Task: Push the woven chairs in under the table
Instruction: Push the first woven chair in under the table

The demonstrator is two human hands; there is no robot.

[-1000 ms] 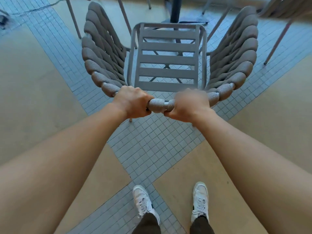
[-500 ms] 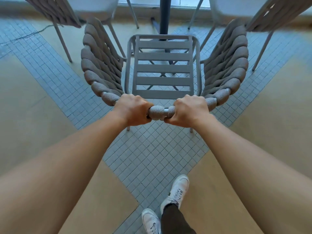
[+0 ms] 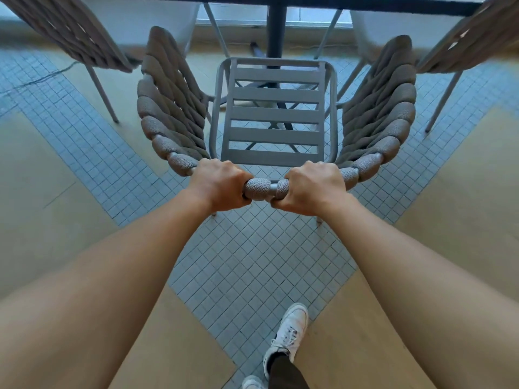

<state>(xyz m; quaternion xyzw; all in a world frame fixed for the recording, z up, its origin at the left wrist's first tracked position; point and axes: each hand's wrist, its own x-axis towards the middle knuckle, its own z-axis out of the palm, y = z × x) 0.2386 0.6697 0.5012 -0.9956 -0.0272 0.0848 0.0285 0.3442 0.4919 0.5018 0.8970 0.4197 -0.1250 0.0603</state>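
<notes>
Fingers (image 3: 224, 169) of left hand (image 3: 217, 186) and right hand (image 3: 314, 189) both wrapped tight round the back rail of the woven chair (image 3: 276, 116), near centre. Chair seat points at the worktop (image 3: 309, 1) edge and pedestal (image 3: 276, 29) beyond. More woven chairs far left (image 3: 70, 32) and far right (image 3: 463, 43).

- I'm looking at what seems a café or dining terrace: several matching woven chairs (image 3: 174, 108) are standing round a dark pedestal table (image 3: 276, 29).
- Small grey mosaic tiles (image 3: 252, 262) are running in bands between tan floor panels (image 3: 42, 178).
</notes>
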